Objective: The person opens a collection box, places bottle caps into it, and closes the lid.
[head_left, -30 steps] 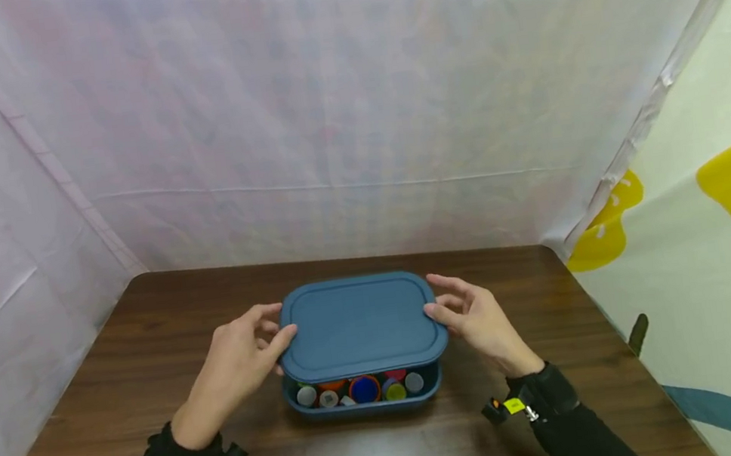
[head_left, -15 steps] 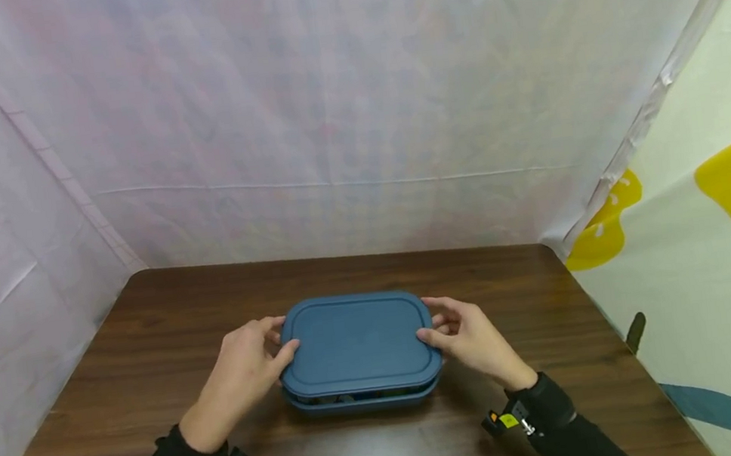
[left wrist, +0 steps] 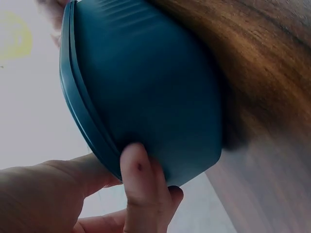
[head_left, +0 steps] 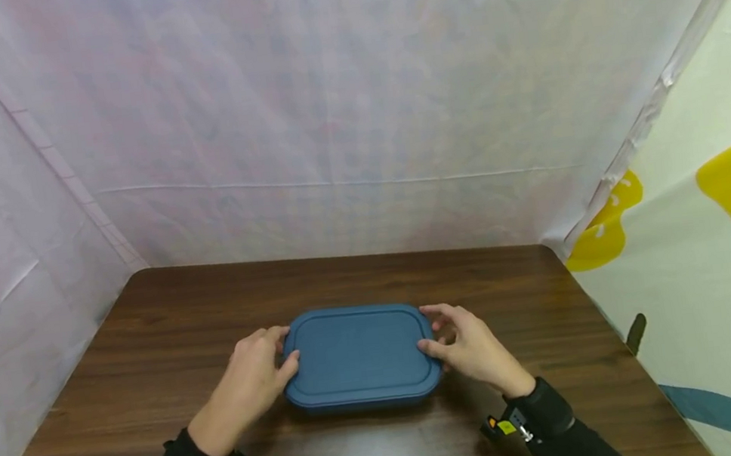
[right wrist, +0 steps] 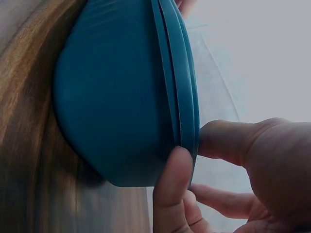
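A blue rectangular lid point(head_left: 360, 354) with rounded corners lies over the top of a matching blue box point(left wrist: 160, 92) on the table. In the right wrist view a thin gap runs between the lid's edge point(right wrist: 184, 87) and the box wall point(right wrist: 112, 97). My left hand point(head_left: 254, 378) grips the left side, thumb on the lid's top and fingers under its rim. At the opposite side my right hand point(head_left: 472, 348) pinches the rim in the same way. The box's contents are hidden beneath the lid.
The dark wooden table point(head_left: 210, 296) meets a white cloth wall point(head_left: 324, 111) at its far edge. To the right hangs a pale cloth point(head_left: 711, 307) with yellow shapes printed on it.
Both hands have lowered the lid toward me onto the box. The several round, coloured tops seen inside a second ago are now covered.
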A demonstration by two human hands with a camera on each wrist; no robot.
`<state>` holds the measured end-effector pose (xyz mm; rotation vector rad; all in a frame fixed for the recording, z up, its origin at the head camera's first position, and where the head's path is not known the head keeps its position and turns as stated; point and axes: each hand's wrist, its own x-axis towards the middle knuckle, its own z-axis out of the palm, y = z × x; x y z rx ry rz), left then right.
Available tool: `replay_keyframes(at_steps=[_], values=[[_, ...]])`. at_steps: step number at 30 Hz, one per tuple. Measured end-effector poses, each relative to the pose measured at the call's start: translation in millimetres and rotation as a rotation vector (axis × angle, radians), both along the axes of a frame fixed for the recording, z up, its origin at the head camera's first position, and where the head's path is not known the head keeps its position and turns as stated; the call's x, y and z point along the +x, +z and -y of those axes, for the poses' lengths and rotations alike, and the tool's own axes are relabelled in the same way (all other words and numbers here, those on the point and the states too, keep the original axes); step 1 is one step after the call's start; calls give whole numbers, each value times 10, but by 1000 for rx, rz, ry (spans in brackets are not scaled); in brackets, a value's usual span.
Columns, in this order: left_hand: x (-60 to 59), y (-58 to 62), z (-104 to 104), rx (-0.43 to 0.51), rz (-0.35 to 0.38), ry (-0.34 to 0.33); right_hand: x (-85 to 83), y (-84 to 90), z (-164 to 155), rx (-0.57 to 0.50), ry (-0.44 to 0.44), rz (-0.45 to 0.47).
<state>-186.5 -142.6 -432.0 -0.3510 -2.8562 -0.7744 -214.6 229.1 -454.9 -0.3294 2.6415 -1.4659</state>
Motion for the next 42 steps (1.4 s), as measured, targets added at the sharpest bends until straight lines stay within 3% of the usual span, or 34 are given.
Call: replay_keyframes(at_steps=[7,14,18,21,24,27,34,42], values=[[24,-26,-21,58,35,4,8,0,-4,23,-3,32],[32,-123,18,169,-21,-69,15,12,-12,2,25,19],[41,-135,12,78,-84,-50,28,18,6,85,24,-44],[50,-133,-20,-39,-115,-36,34,-1,55,196,26,-183],[47,-128,-88,-117,-103,-80,38,-23,141,280,52,-335],[23,-127,-186,-172,-84,-148,41,-32,249,314,108,-419],[-54,-215,-360,-237,-34,-265,45,-77,442,396,230,-354],[-68,-283,-409,-273,-67,-271,46,-132,488,473,260,-366]])
